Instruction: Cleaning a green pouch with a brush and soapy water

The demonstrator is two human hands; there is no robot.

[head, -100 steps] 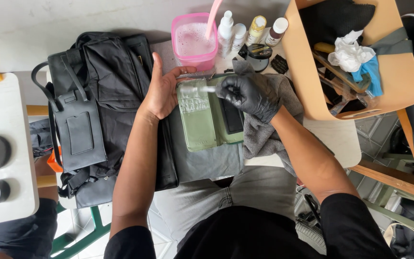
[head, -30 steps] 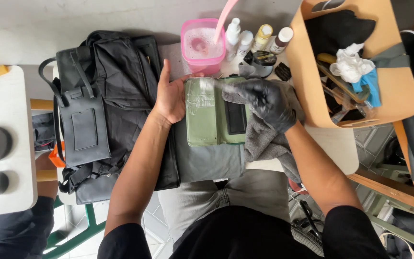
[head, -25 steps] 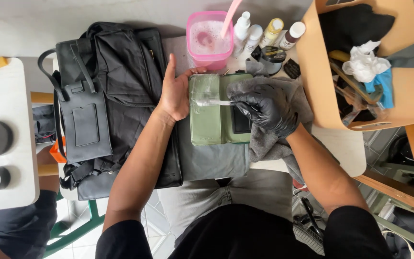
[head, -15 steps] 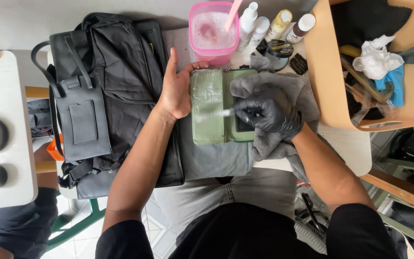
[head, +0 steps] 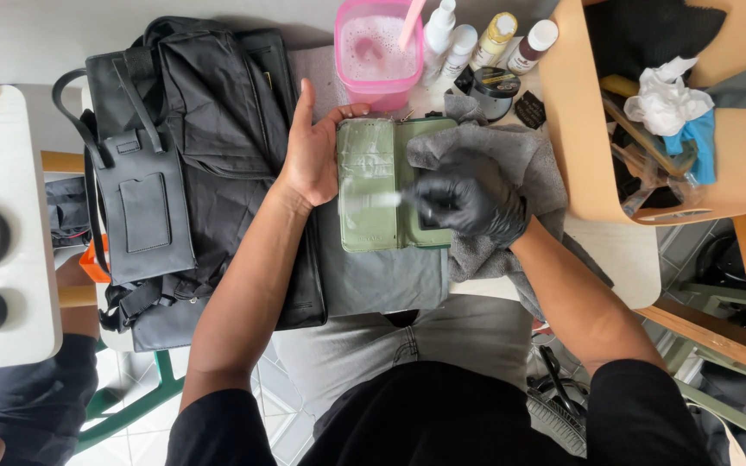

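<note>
Gripping something blurred, gloved right hand [head: 470, 200] covering wallet [head: 371, 197] at its 3 o'clock. Lying open at 9 o'clock, left hand [head: 314, 152] steadying wallet's edge, holding nothing.

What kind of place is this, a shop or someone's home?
Probably a small bag and leather cleaning workbench, whether shop or home is unclear. A pink tub of suds, care bottles, and a black bag surround the green wallet being brushed by the gloved right hand.
</note>
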